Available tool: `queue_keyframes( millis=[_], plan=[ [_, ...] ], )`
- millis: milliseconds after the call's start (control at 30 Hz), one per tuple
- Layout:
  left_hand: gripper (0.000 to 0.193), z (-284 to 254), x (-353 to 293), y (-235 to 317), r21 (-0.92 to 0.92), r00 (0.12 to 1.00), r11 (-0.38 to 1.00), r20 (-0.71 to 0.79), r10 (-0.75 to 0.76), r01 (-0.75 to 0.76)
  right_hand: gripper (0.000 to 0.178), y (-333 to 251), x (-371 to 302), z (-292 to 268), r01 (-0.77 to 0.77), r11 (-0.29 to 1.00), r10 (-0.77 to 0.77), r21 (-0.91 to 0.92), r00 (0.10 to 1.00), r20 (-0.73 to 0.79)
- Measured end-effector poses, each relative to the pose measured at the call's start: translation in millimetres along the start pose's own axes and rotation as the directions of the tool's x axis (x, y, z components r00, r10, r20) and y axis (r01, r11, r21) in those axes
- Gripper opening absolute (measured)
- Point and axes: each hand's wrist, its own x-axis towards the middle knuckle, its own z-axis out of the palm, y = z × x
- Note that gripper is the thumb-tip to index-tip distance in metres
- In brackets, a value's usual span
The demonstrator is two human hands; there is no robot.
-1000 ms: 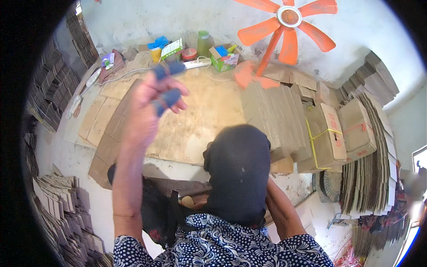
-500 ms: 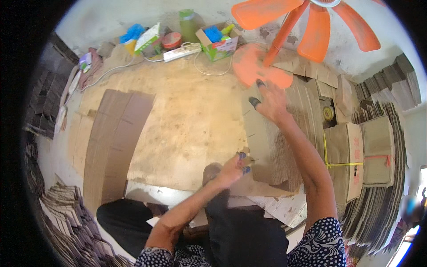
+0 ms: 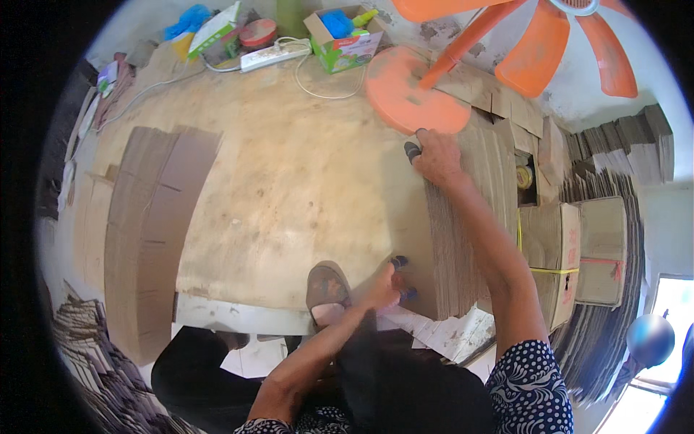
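A tall stack of brown cardboard sheets stands on the right of the wooden board. My right hand is at its far end, dark covers on thumb and fingertip, closed over the far corner of a cardboard sheet. That sheet lies along the stack's left side and looks tilted. By its near end is my left hand, slightly blurred, with two covered fingertips spread apart against the cardboard. Whether any finger goes behind the sheet is hidden.
An orange fan stands behind the stack. Another cardboard pile lies on the left. A white power strip and a small carton sit at the back. Tied boxes flank the right; a brown shoe rests at the front edge.
The view has shifted and tilted. My right hand has come down from above the stack onto the sheet's far corner. The top sheet has tipped leftward, showing the stack's layered edges.
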Motion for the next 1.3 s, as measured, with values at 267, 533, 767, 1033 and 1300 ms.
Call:
queue_keyframes(
  millis=[267, 533, 767, 1033, 1300],
  plan=[
    [0.039, -112, -110, 55, -0.227, 0.959, 0.967, -0.28, 0.05, -0.117, 0.052, -19, -143, -28, 0.253, 0.963, -0.21, 0.091, 0.921, -0.329],
    [0.033, -195, -250, 77, 0.136, 0.663, 0.982, -0.748, 0.016, 0.129, 0.048, -71, -293, -16, -0.067, 0.992, 0.083, 0.104, 0.984, -0.16],
    [0.033, -231, -313, 129, 0.301, 0.527, 0.953, -0.813, 0.248, 0.016, 0.037, -14, -280, 4, -0.027, 0.885, 0.133, 0.465, 0.971, -0.198],
    [0.035, -314, -318, 170, 0.639, 0.372, 0.731, -0.756, 0.538, 0.241, 0.05, -101, -230, -66, -0.081, -0.353, 0.481, 0.932, 0.839, 0.255],
    [0.049, -353, -217, 220, 0.804, 0.456, 0.059, -0.394, 0.798, 0.592, 0.057, -203, -63, -43, 0.058, 0.482, -0.109, 0.874, 0.994, -0.005]
  ],
)
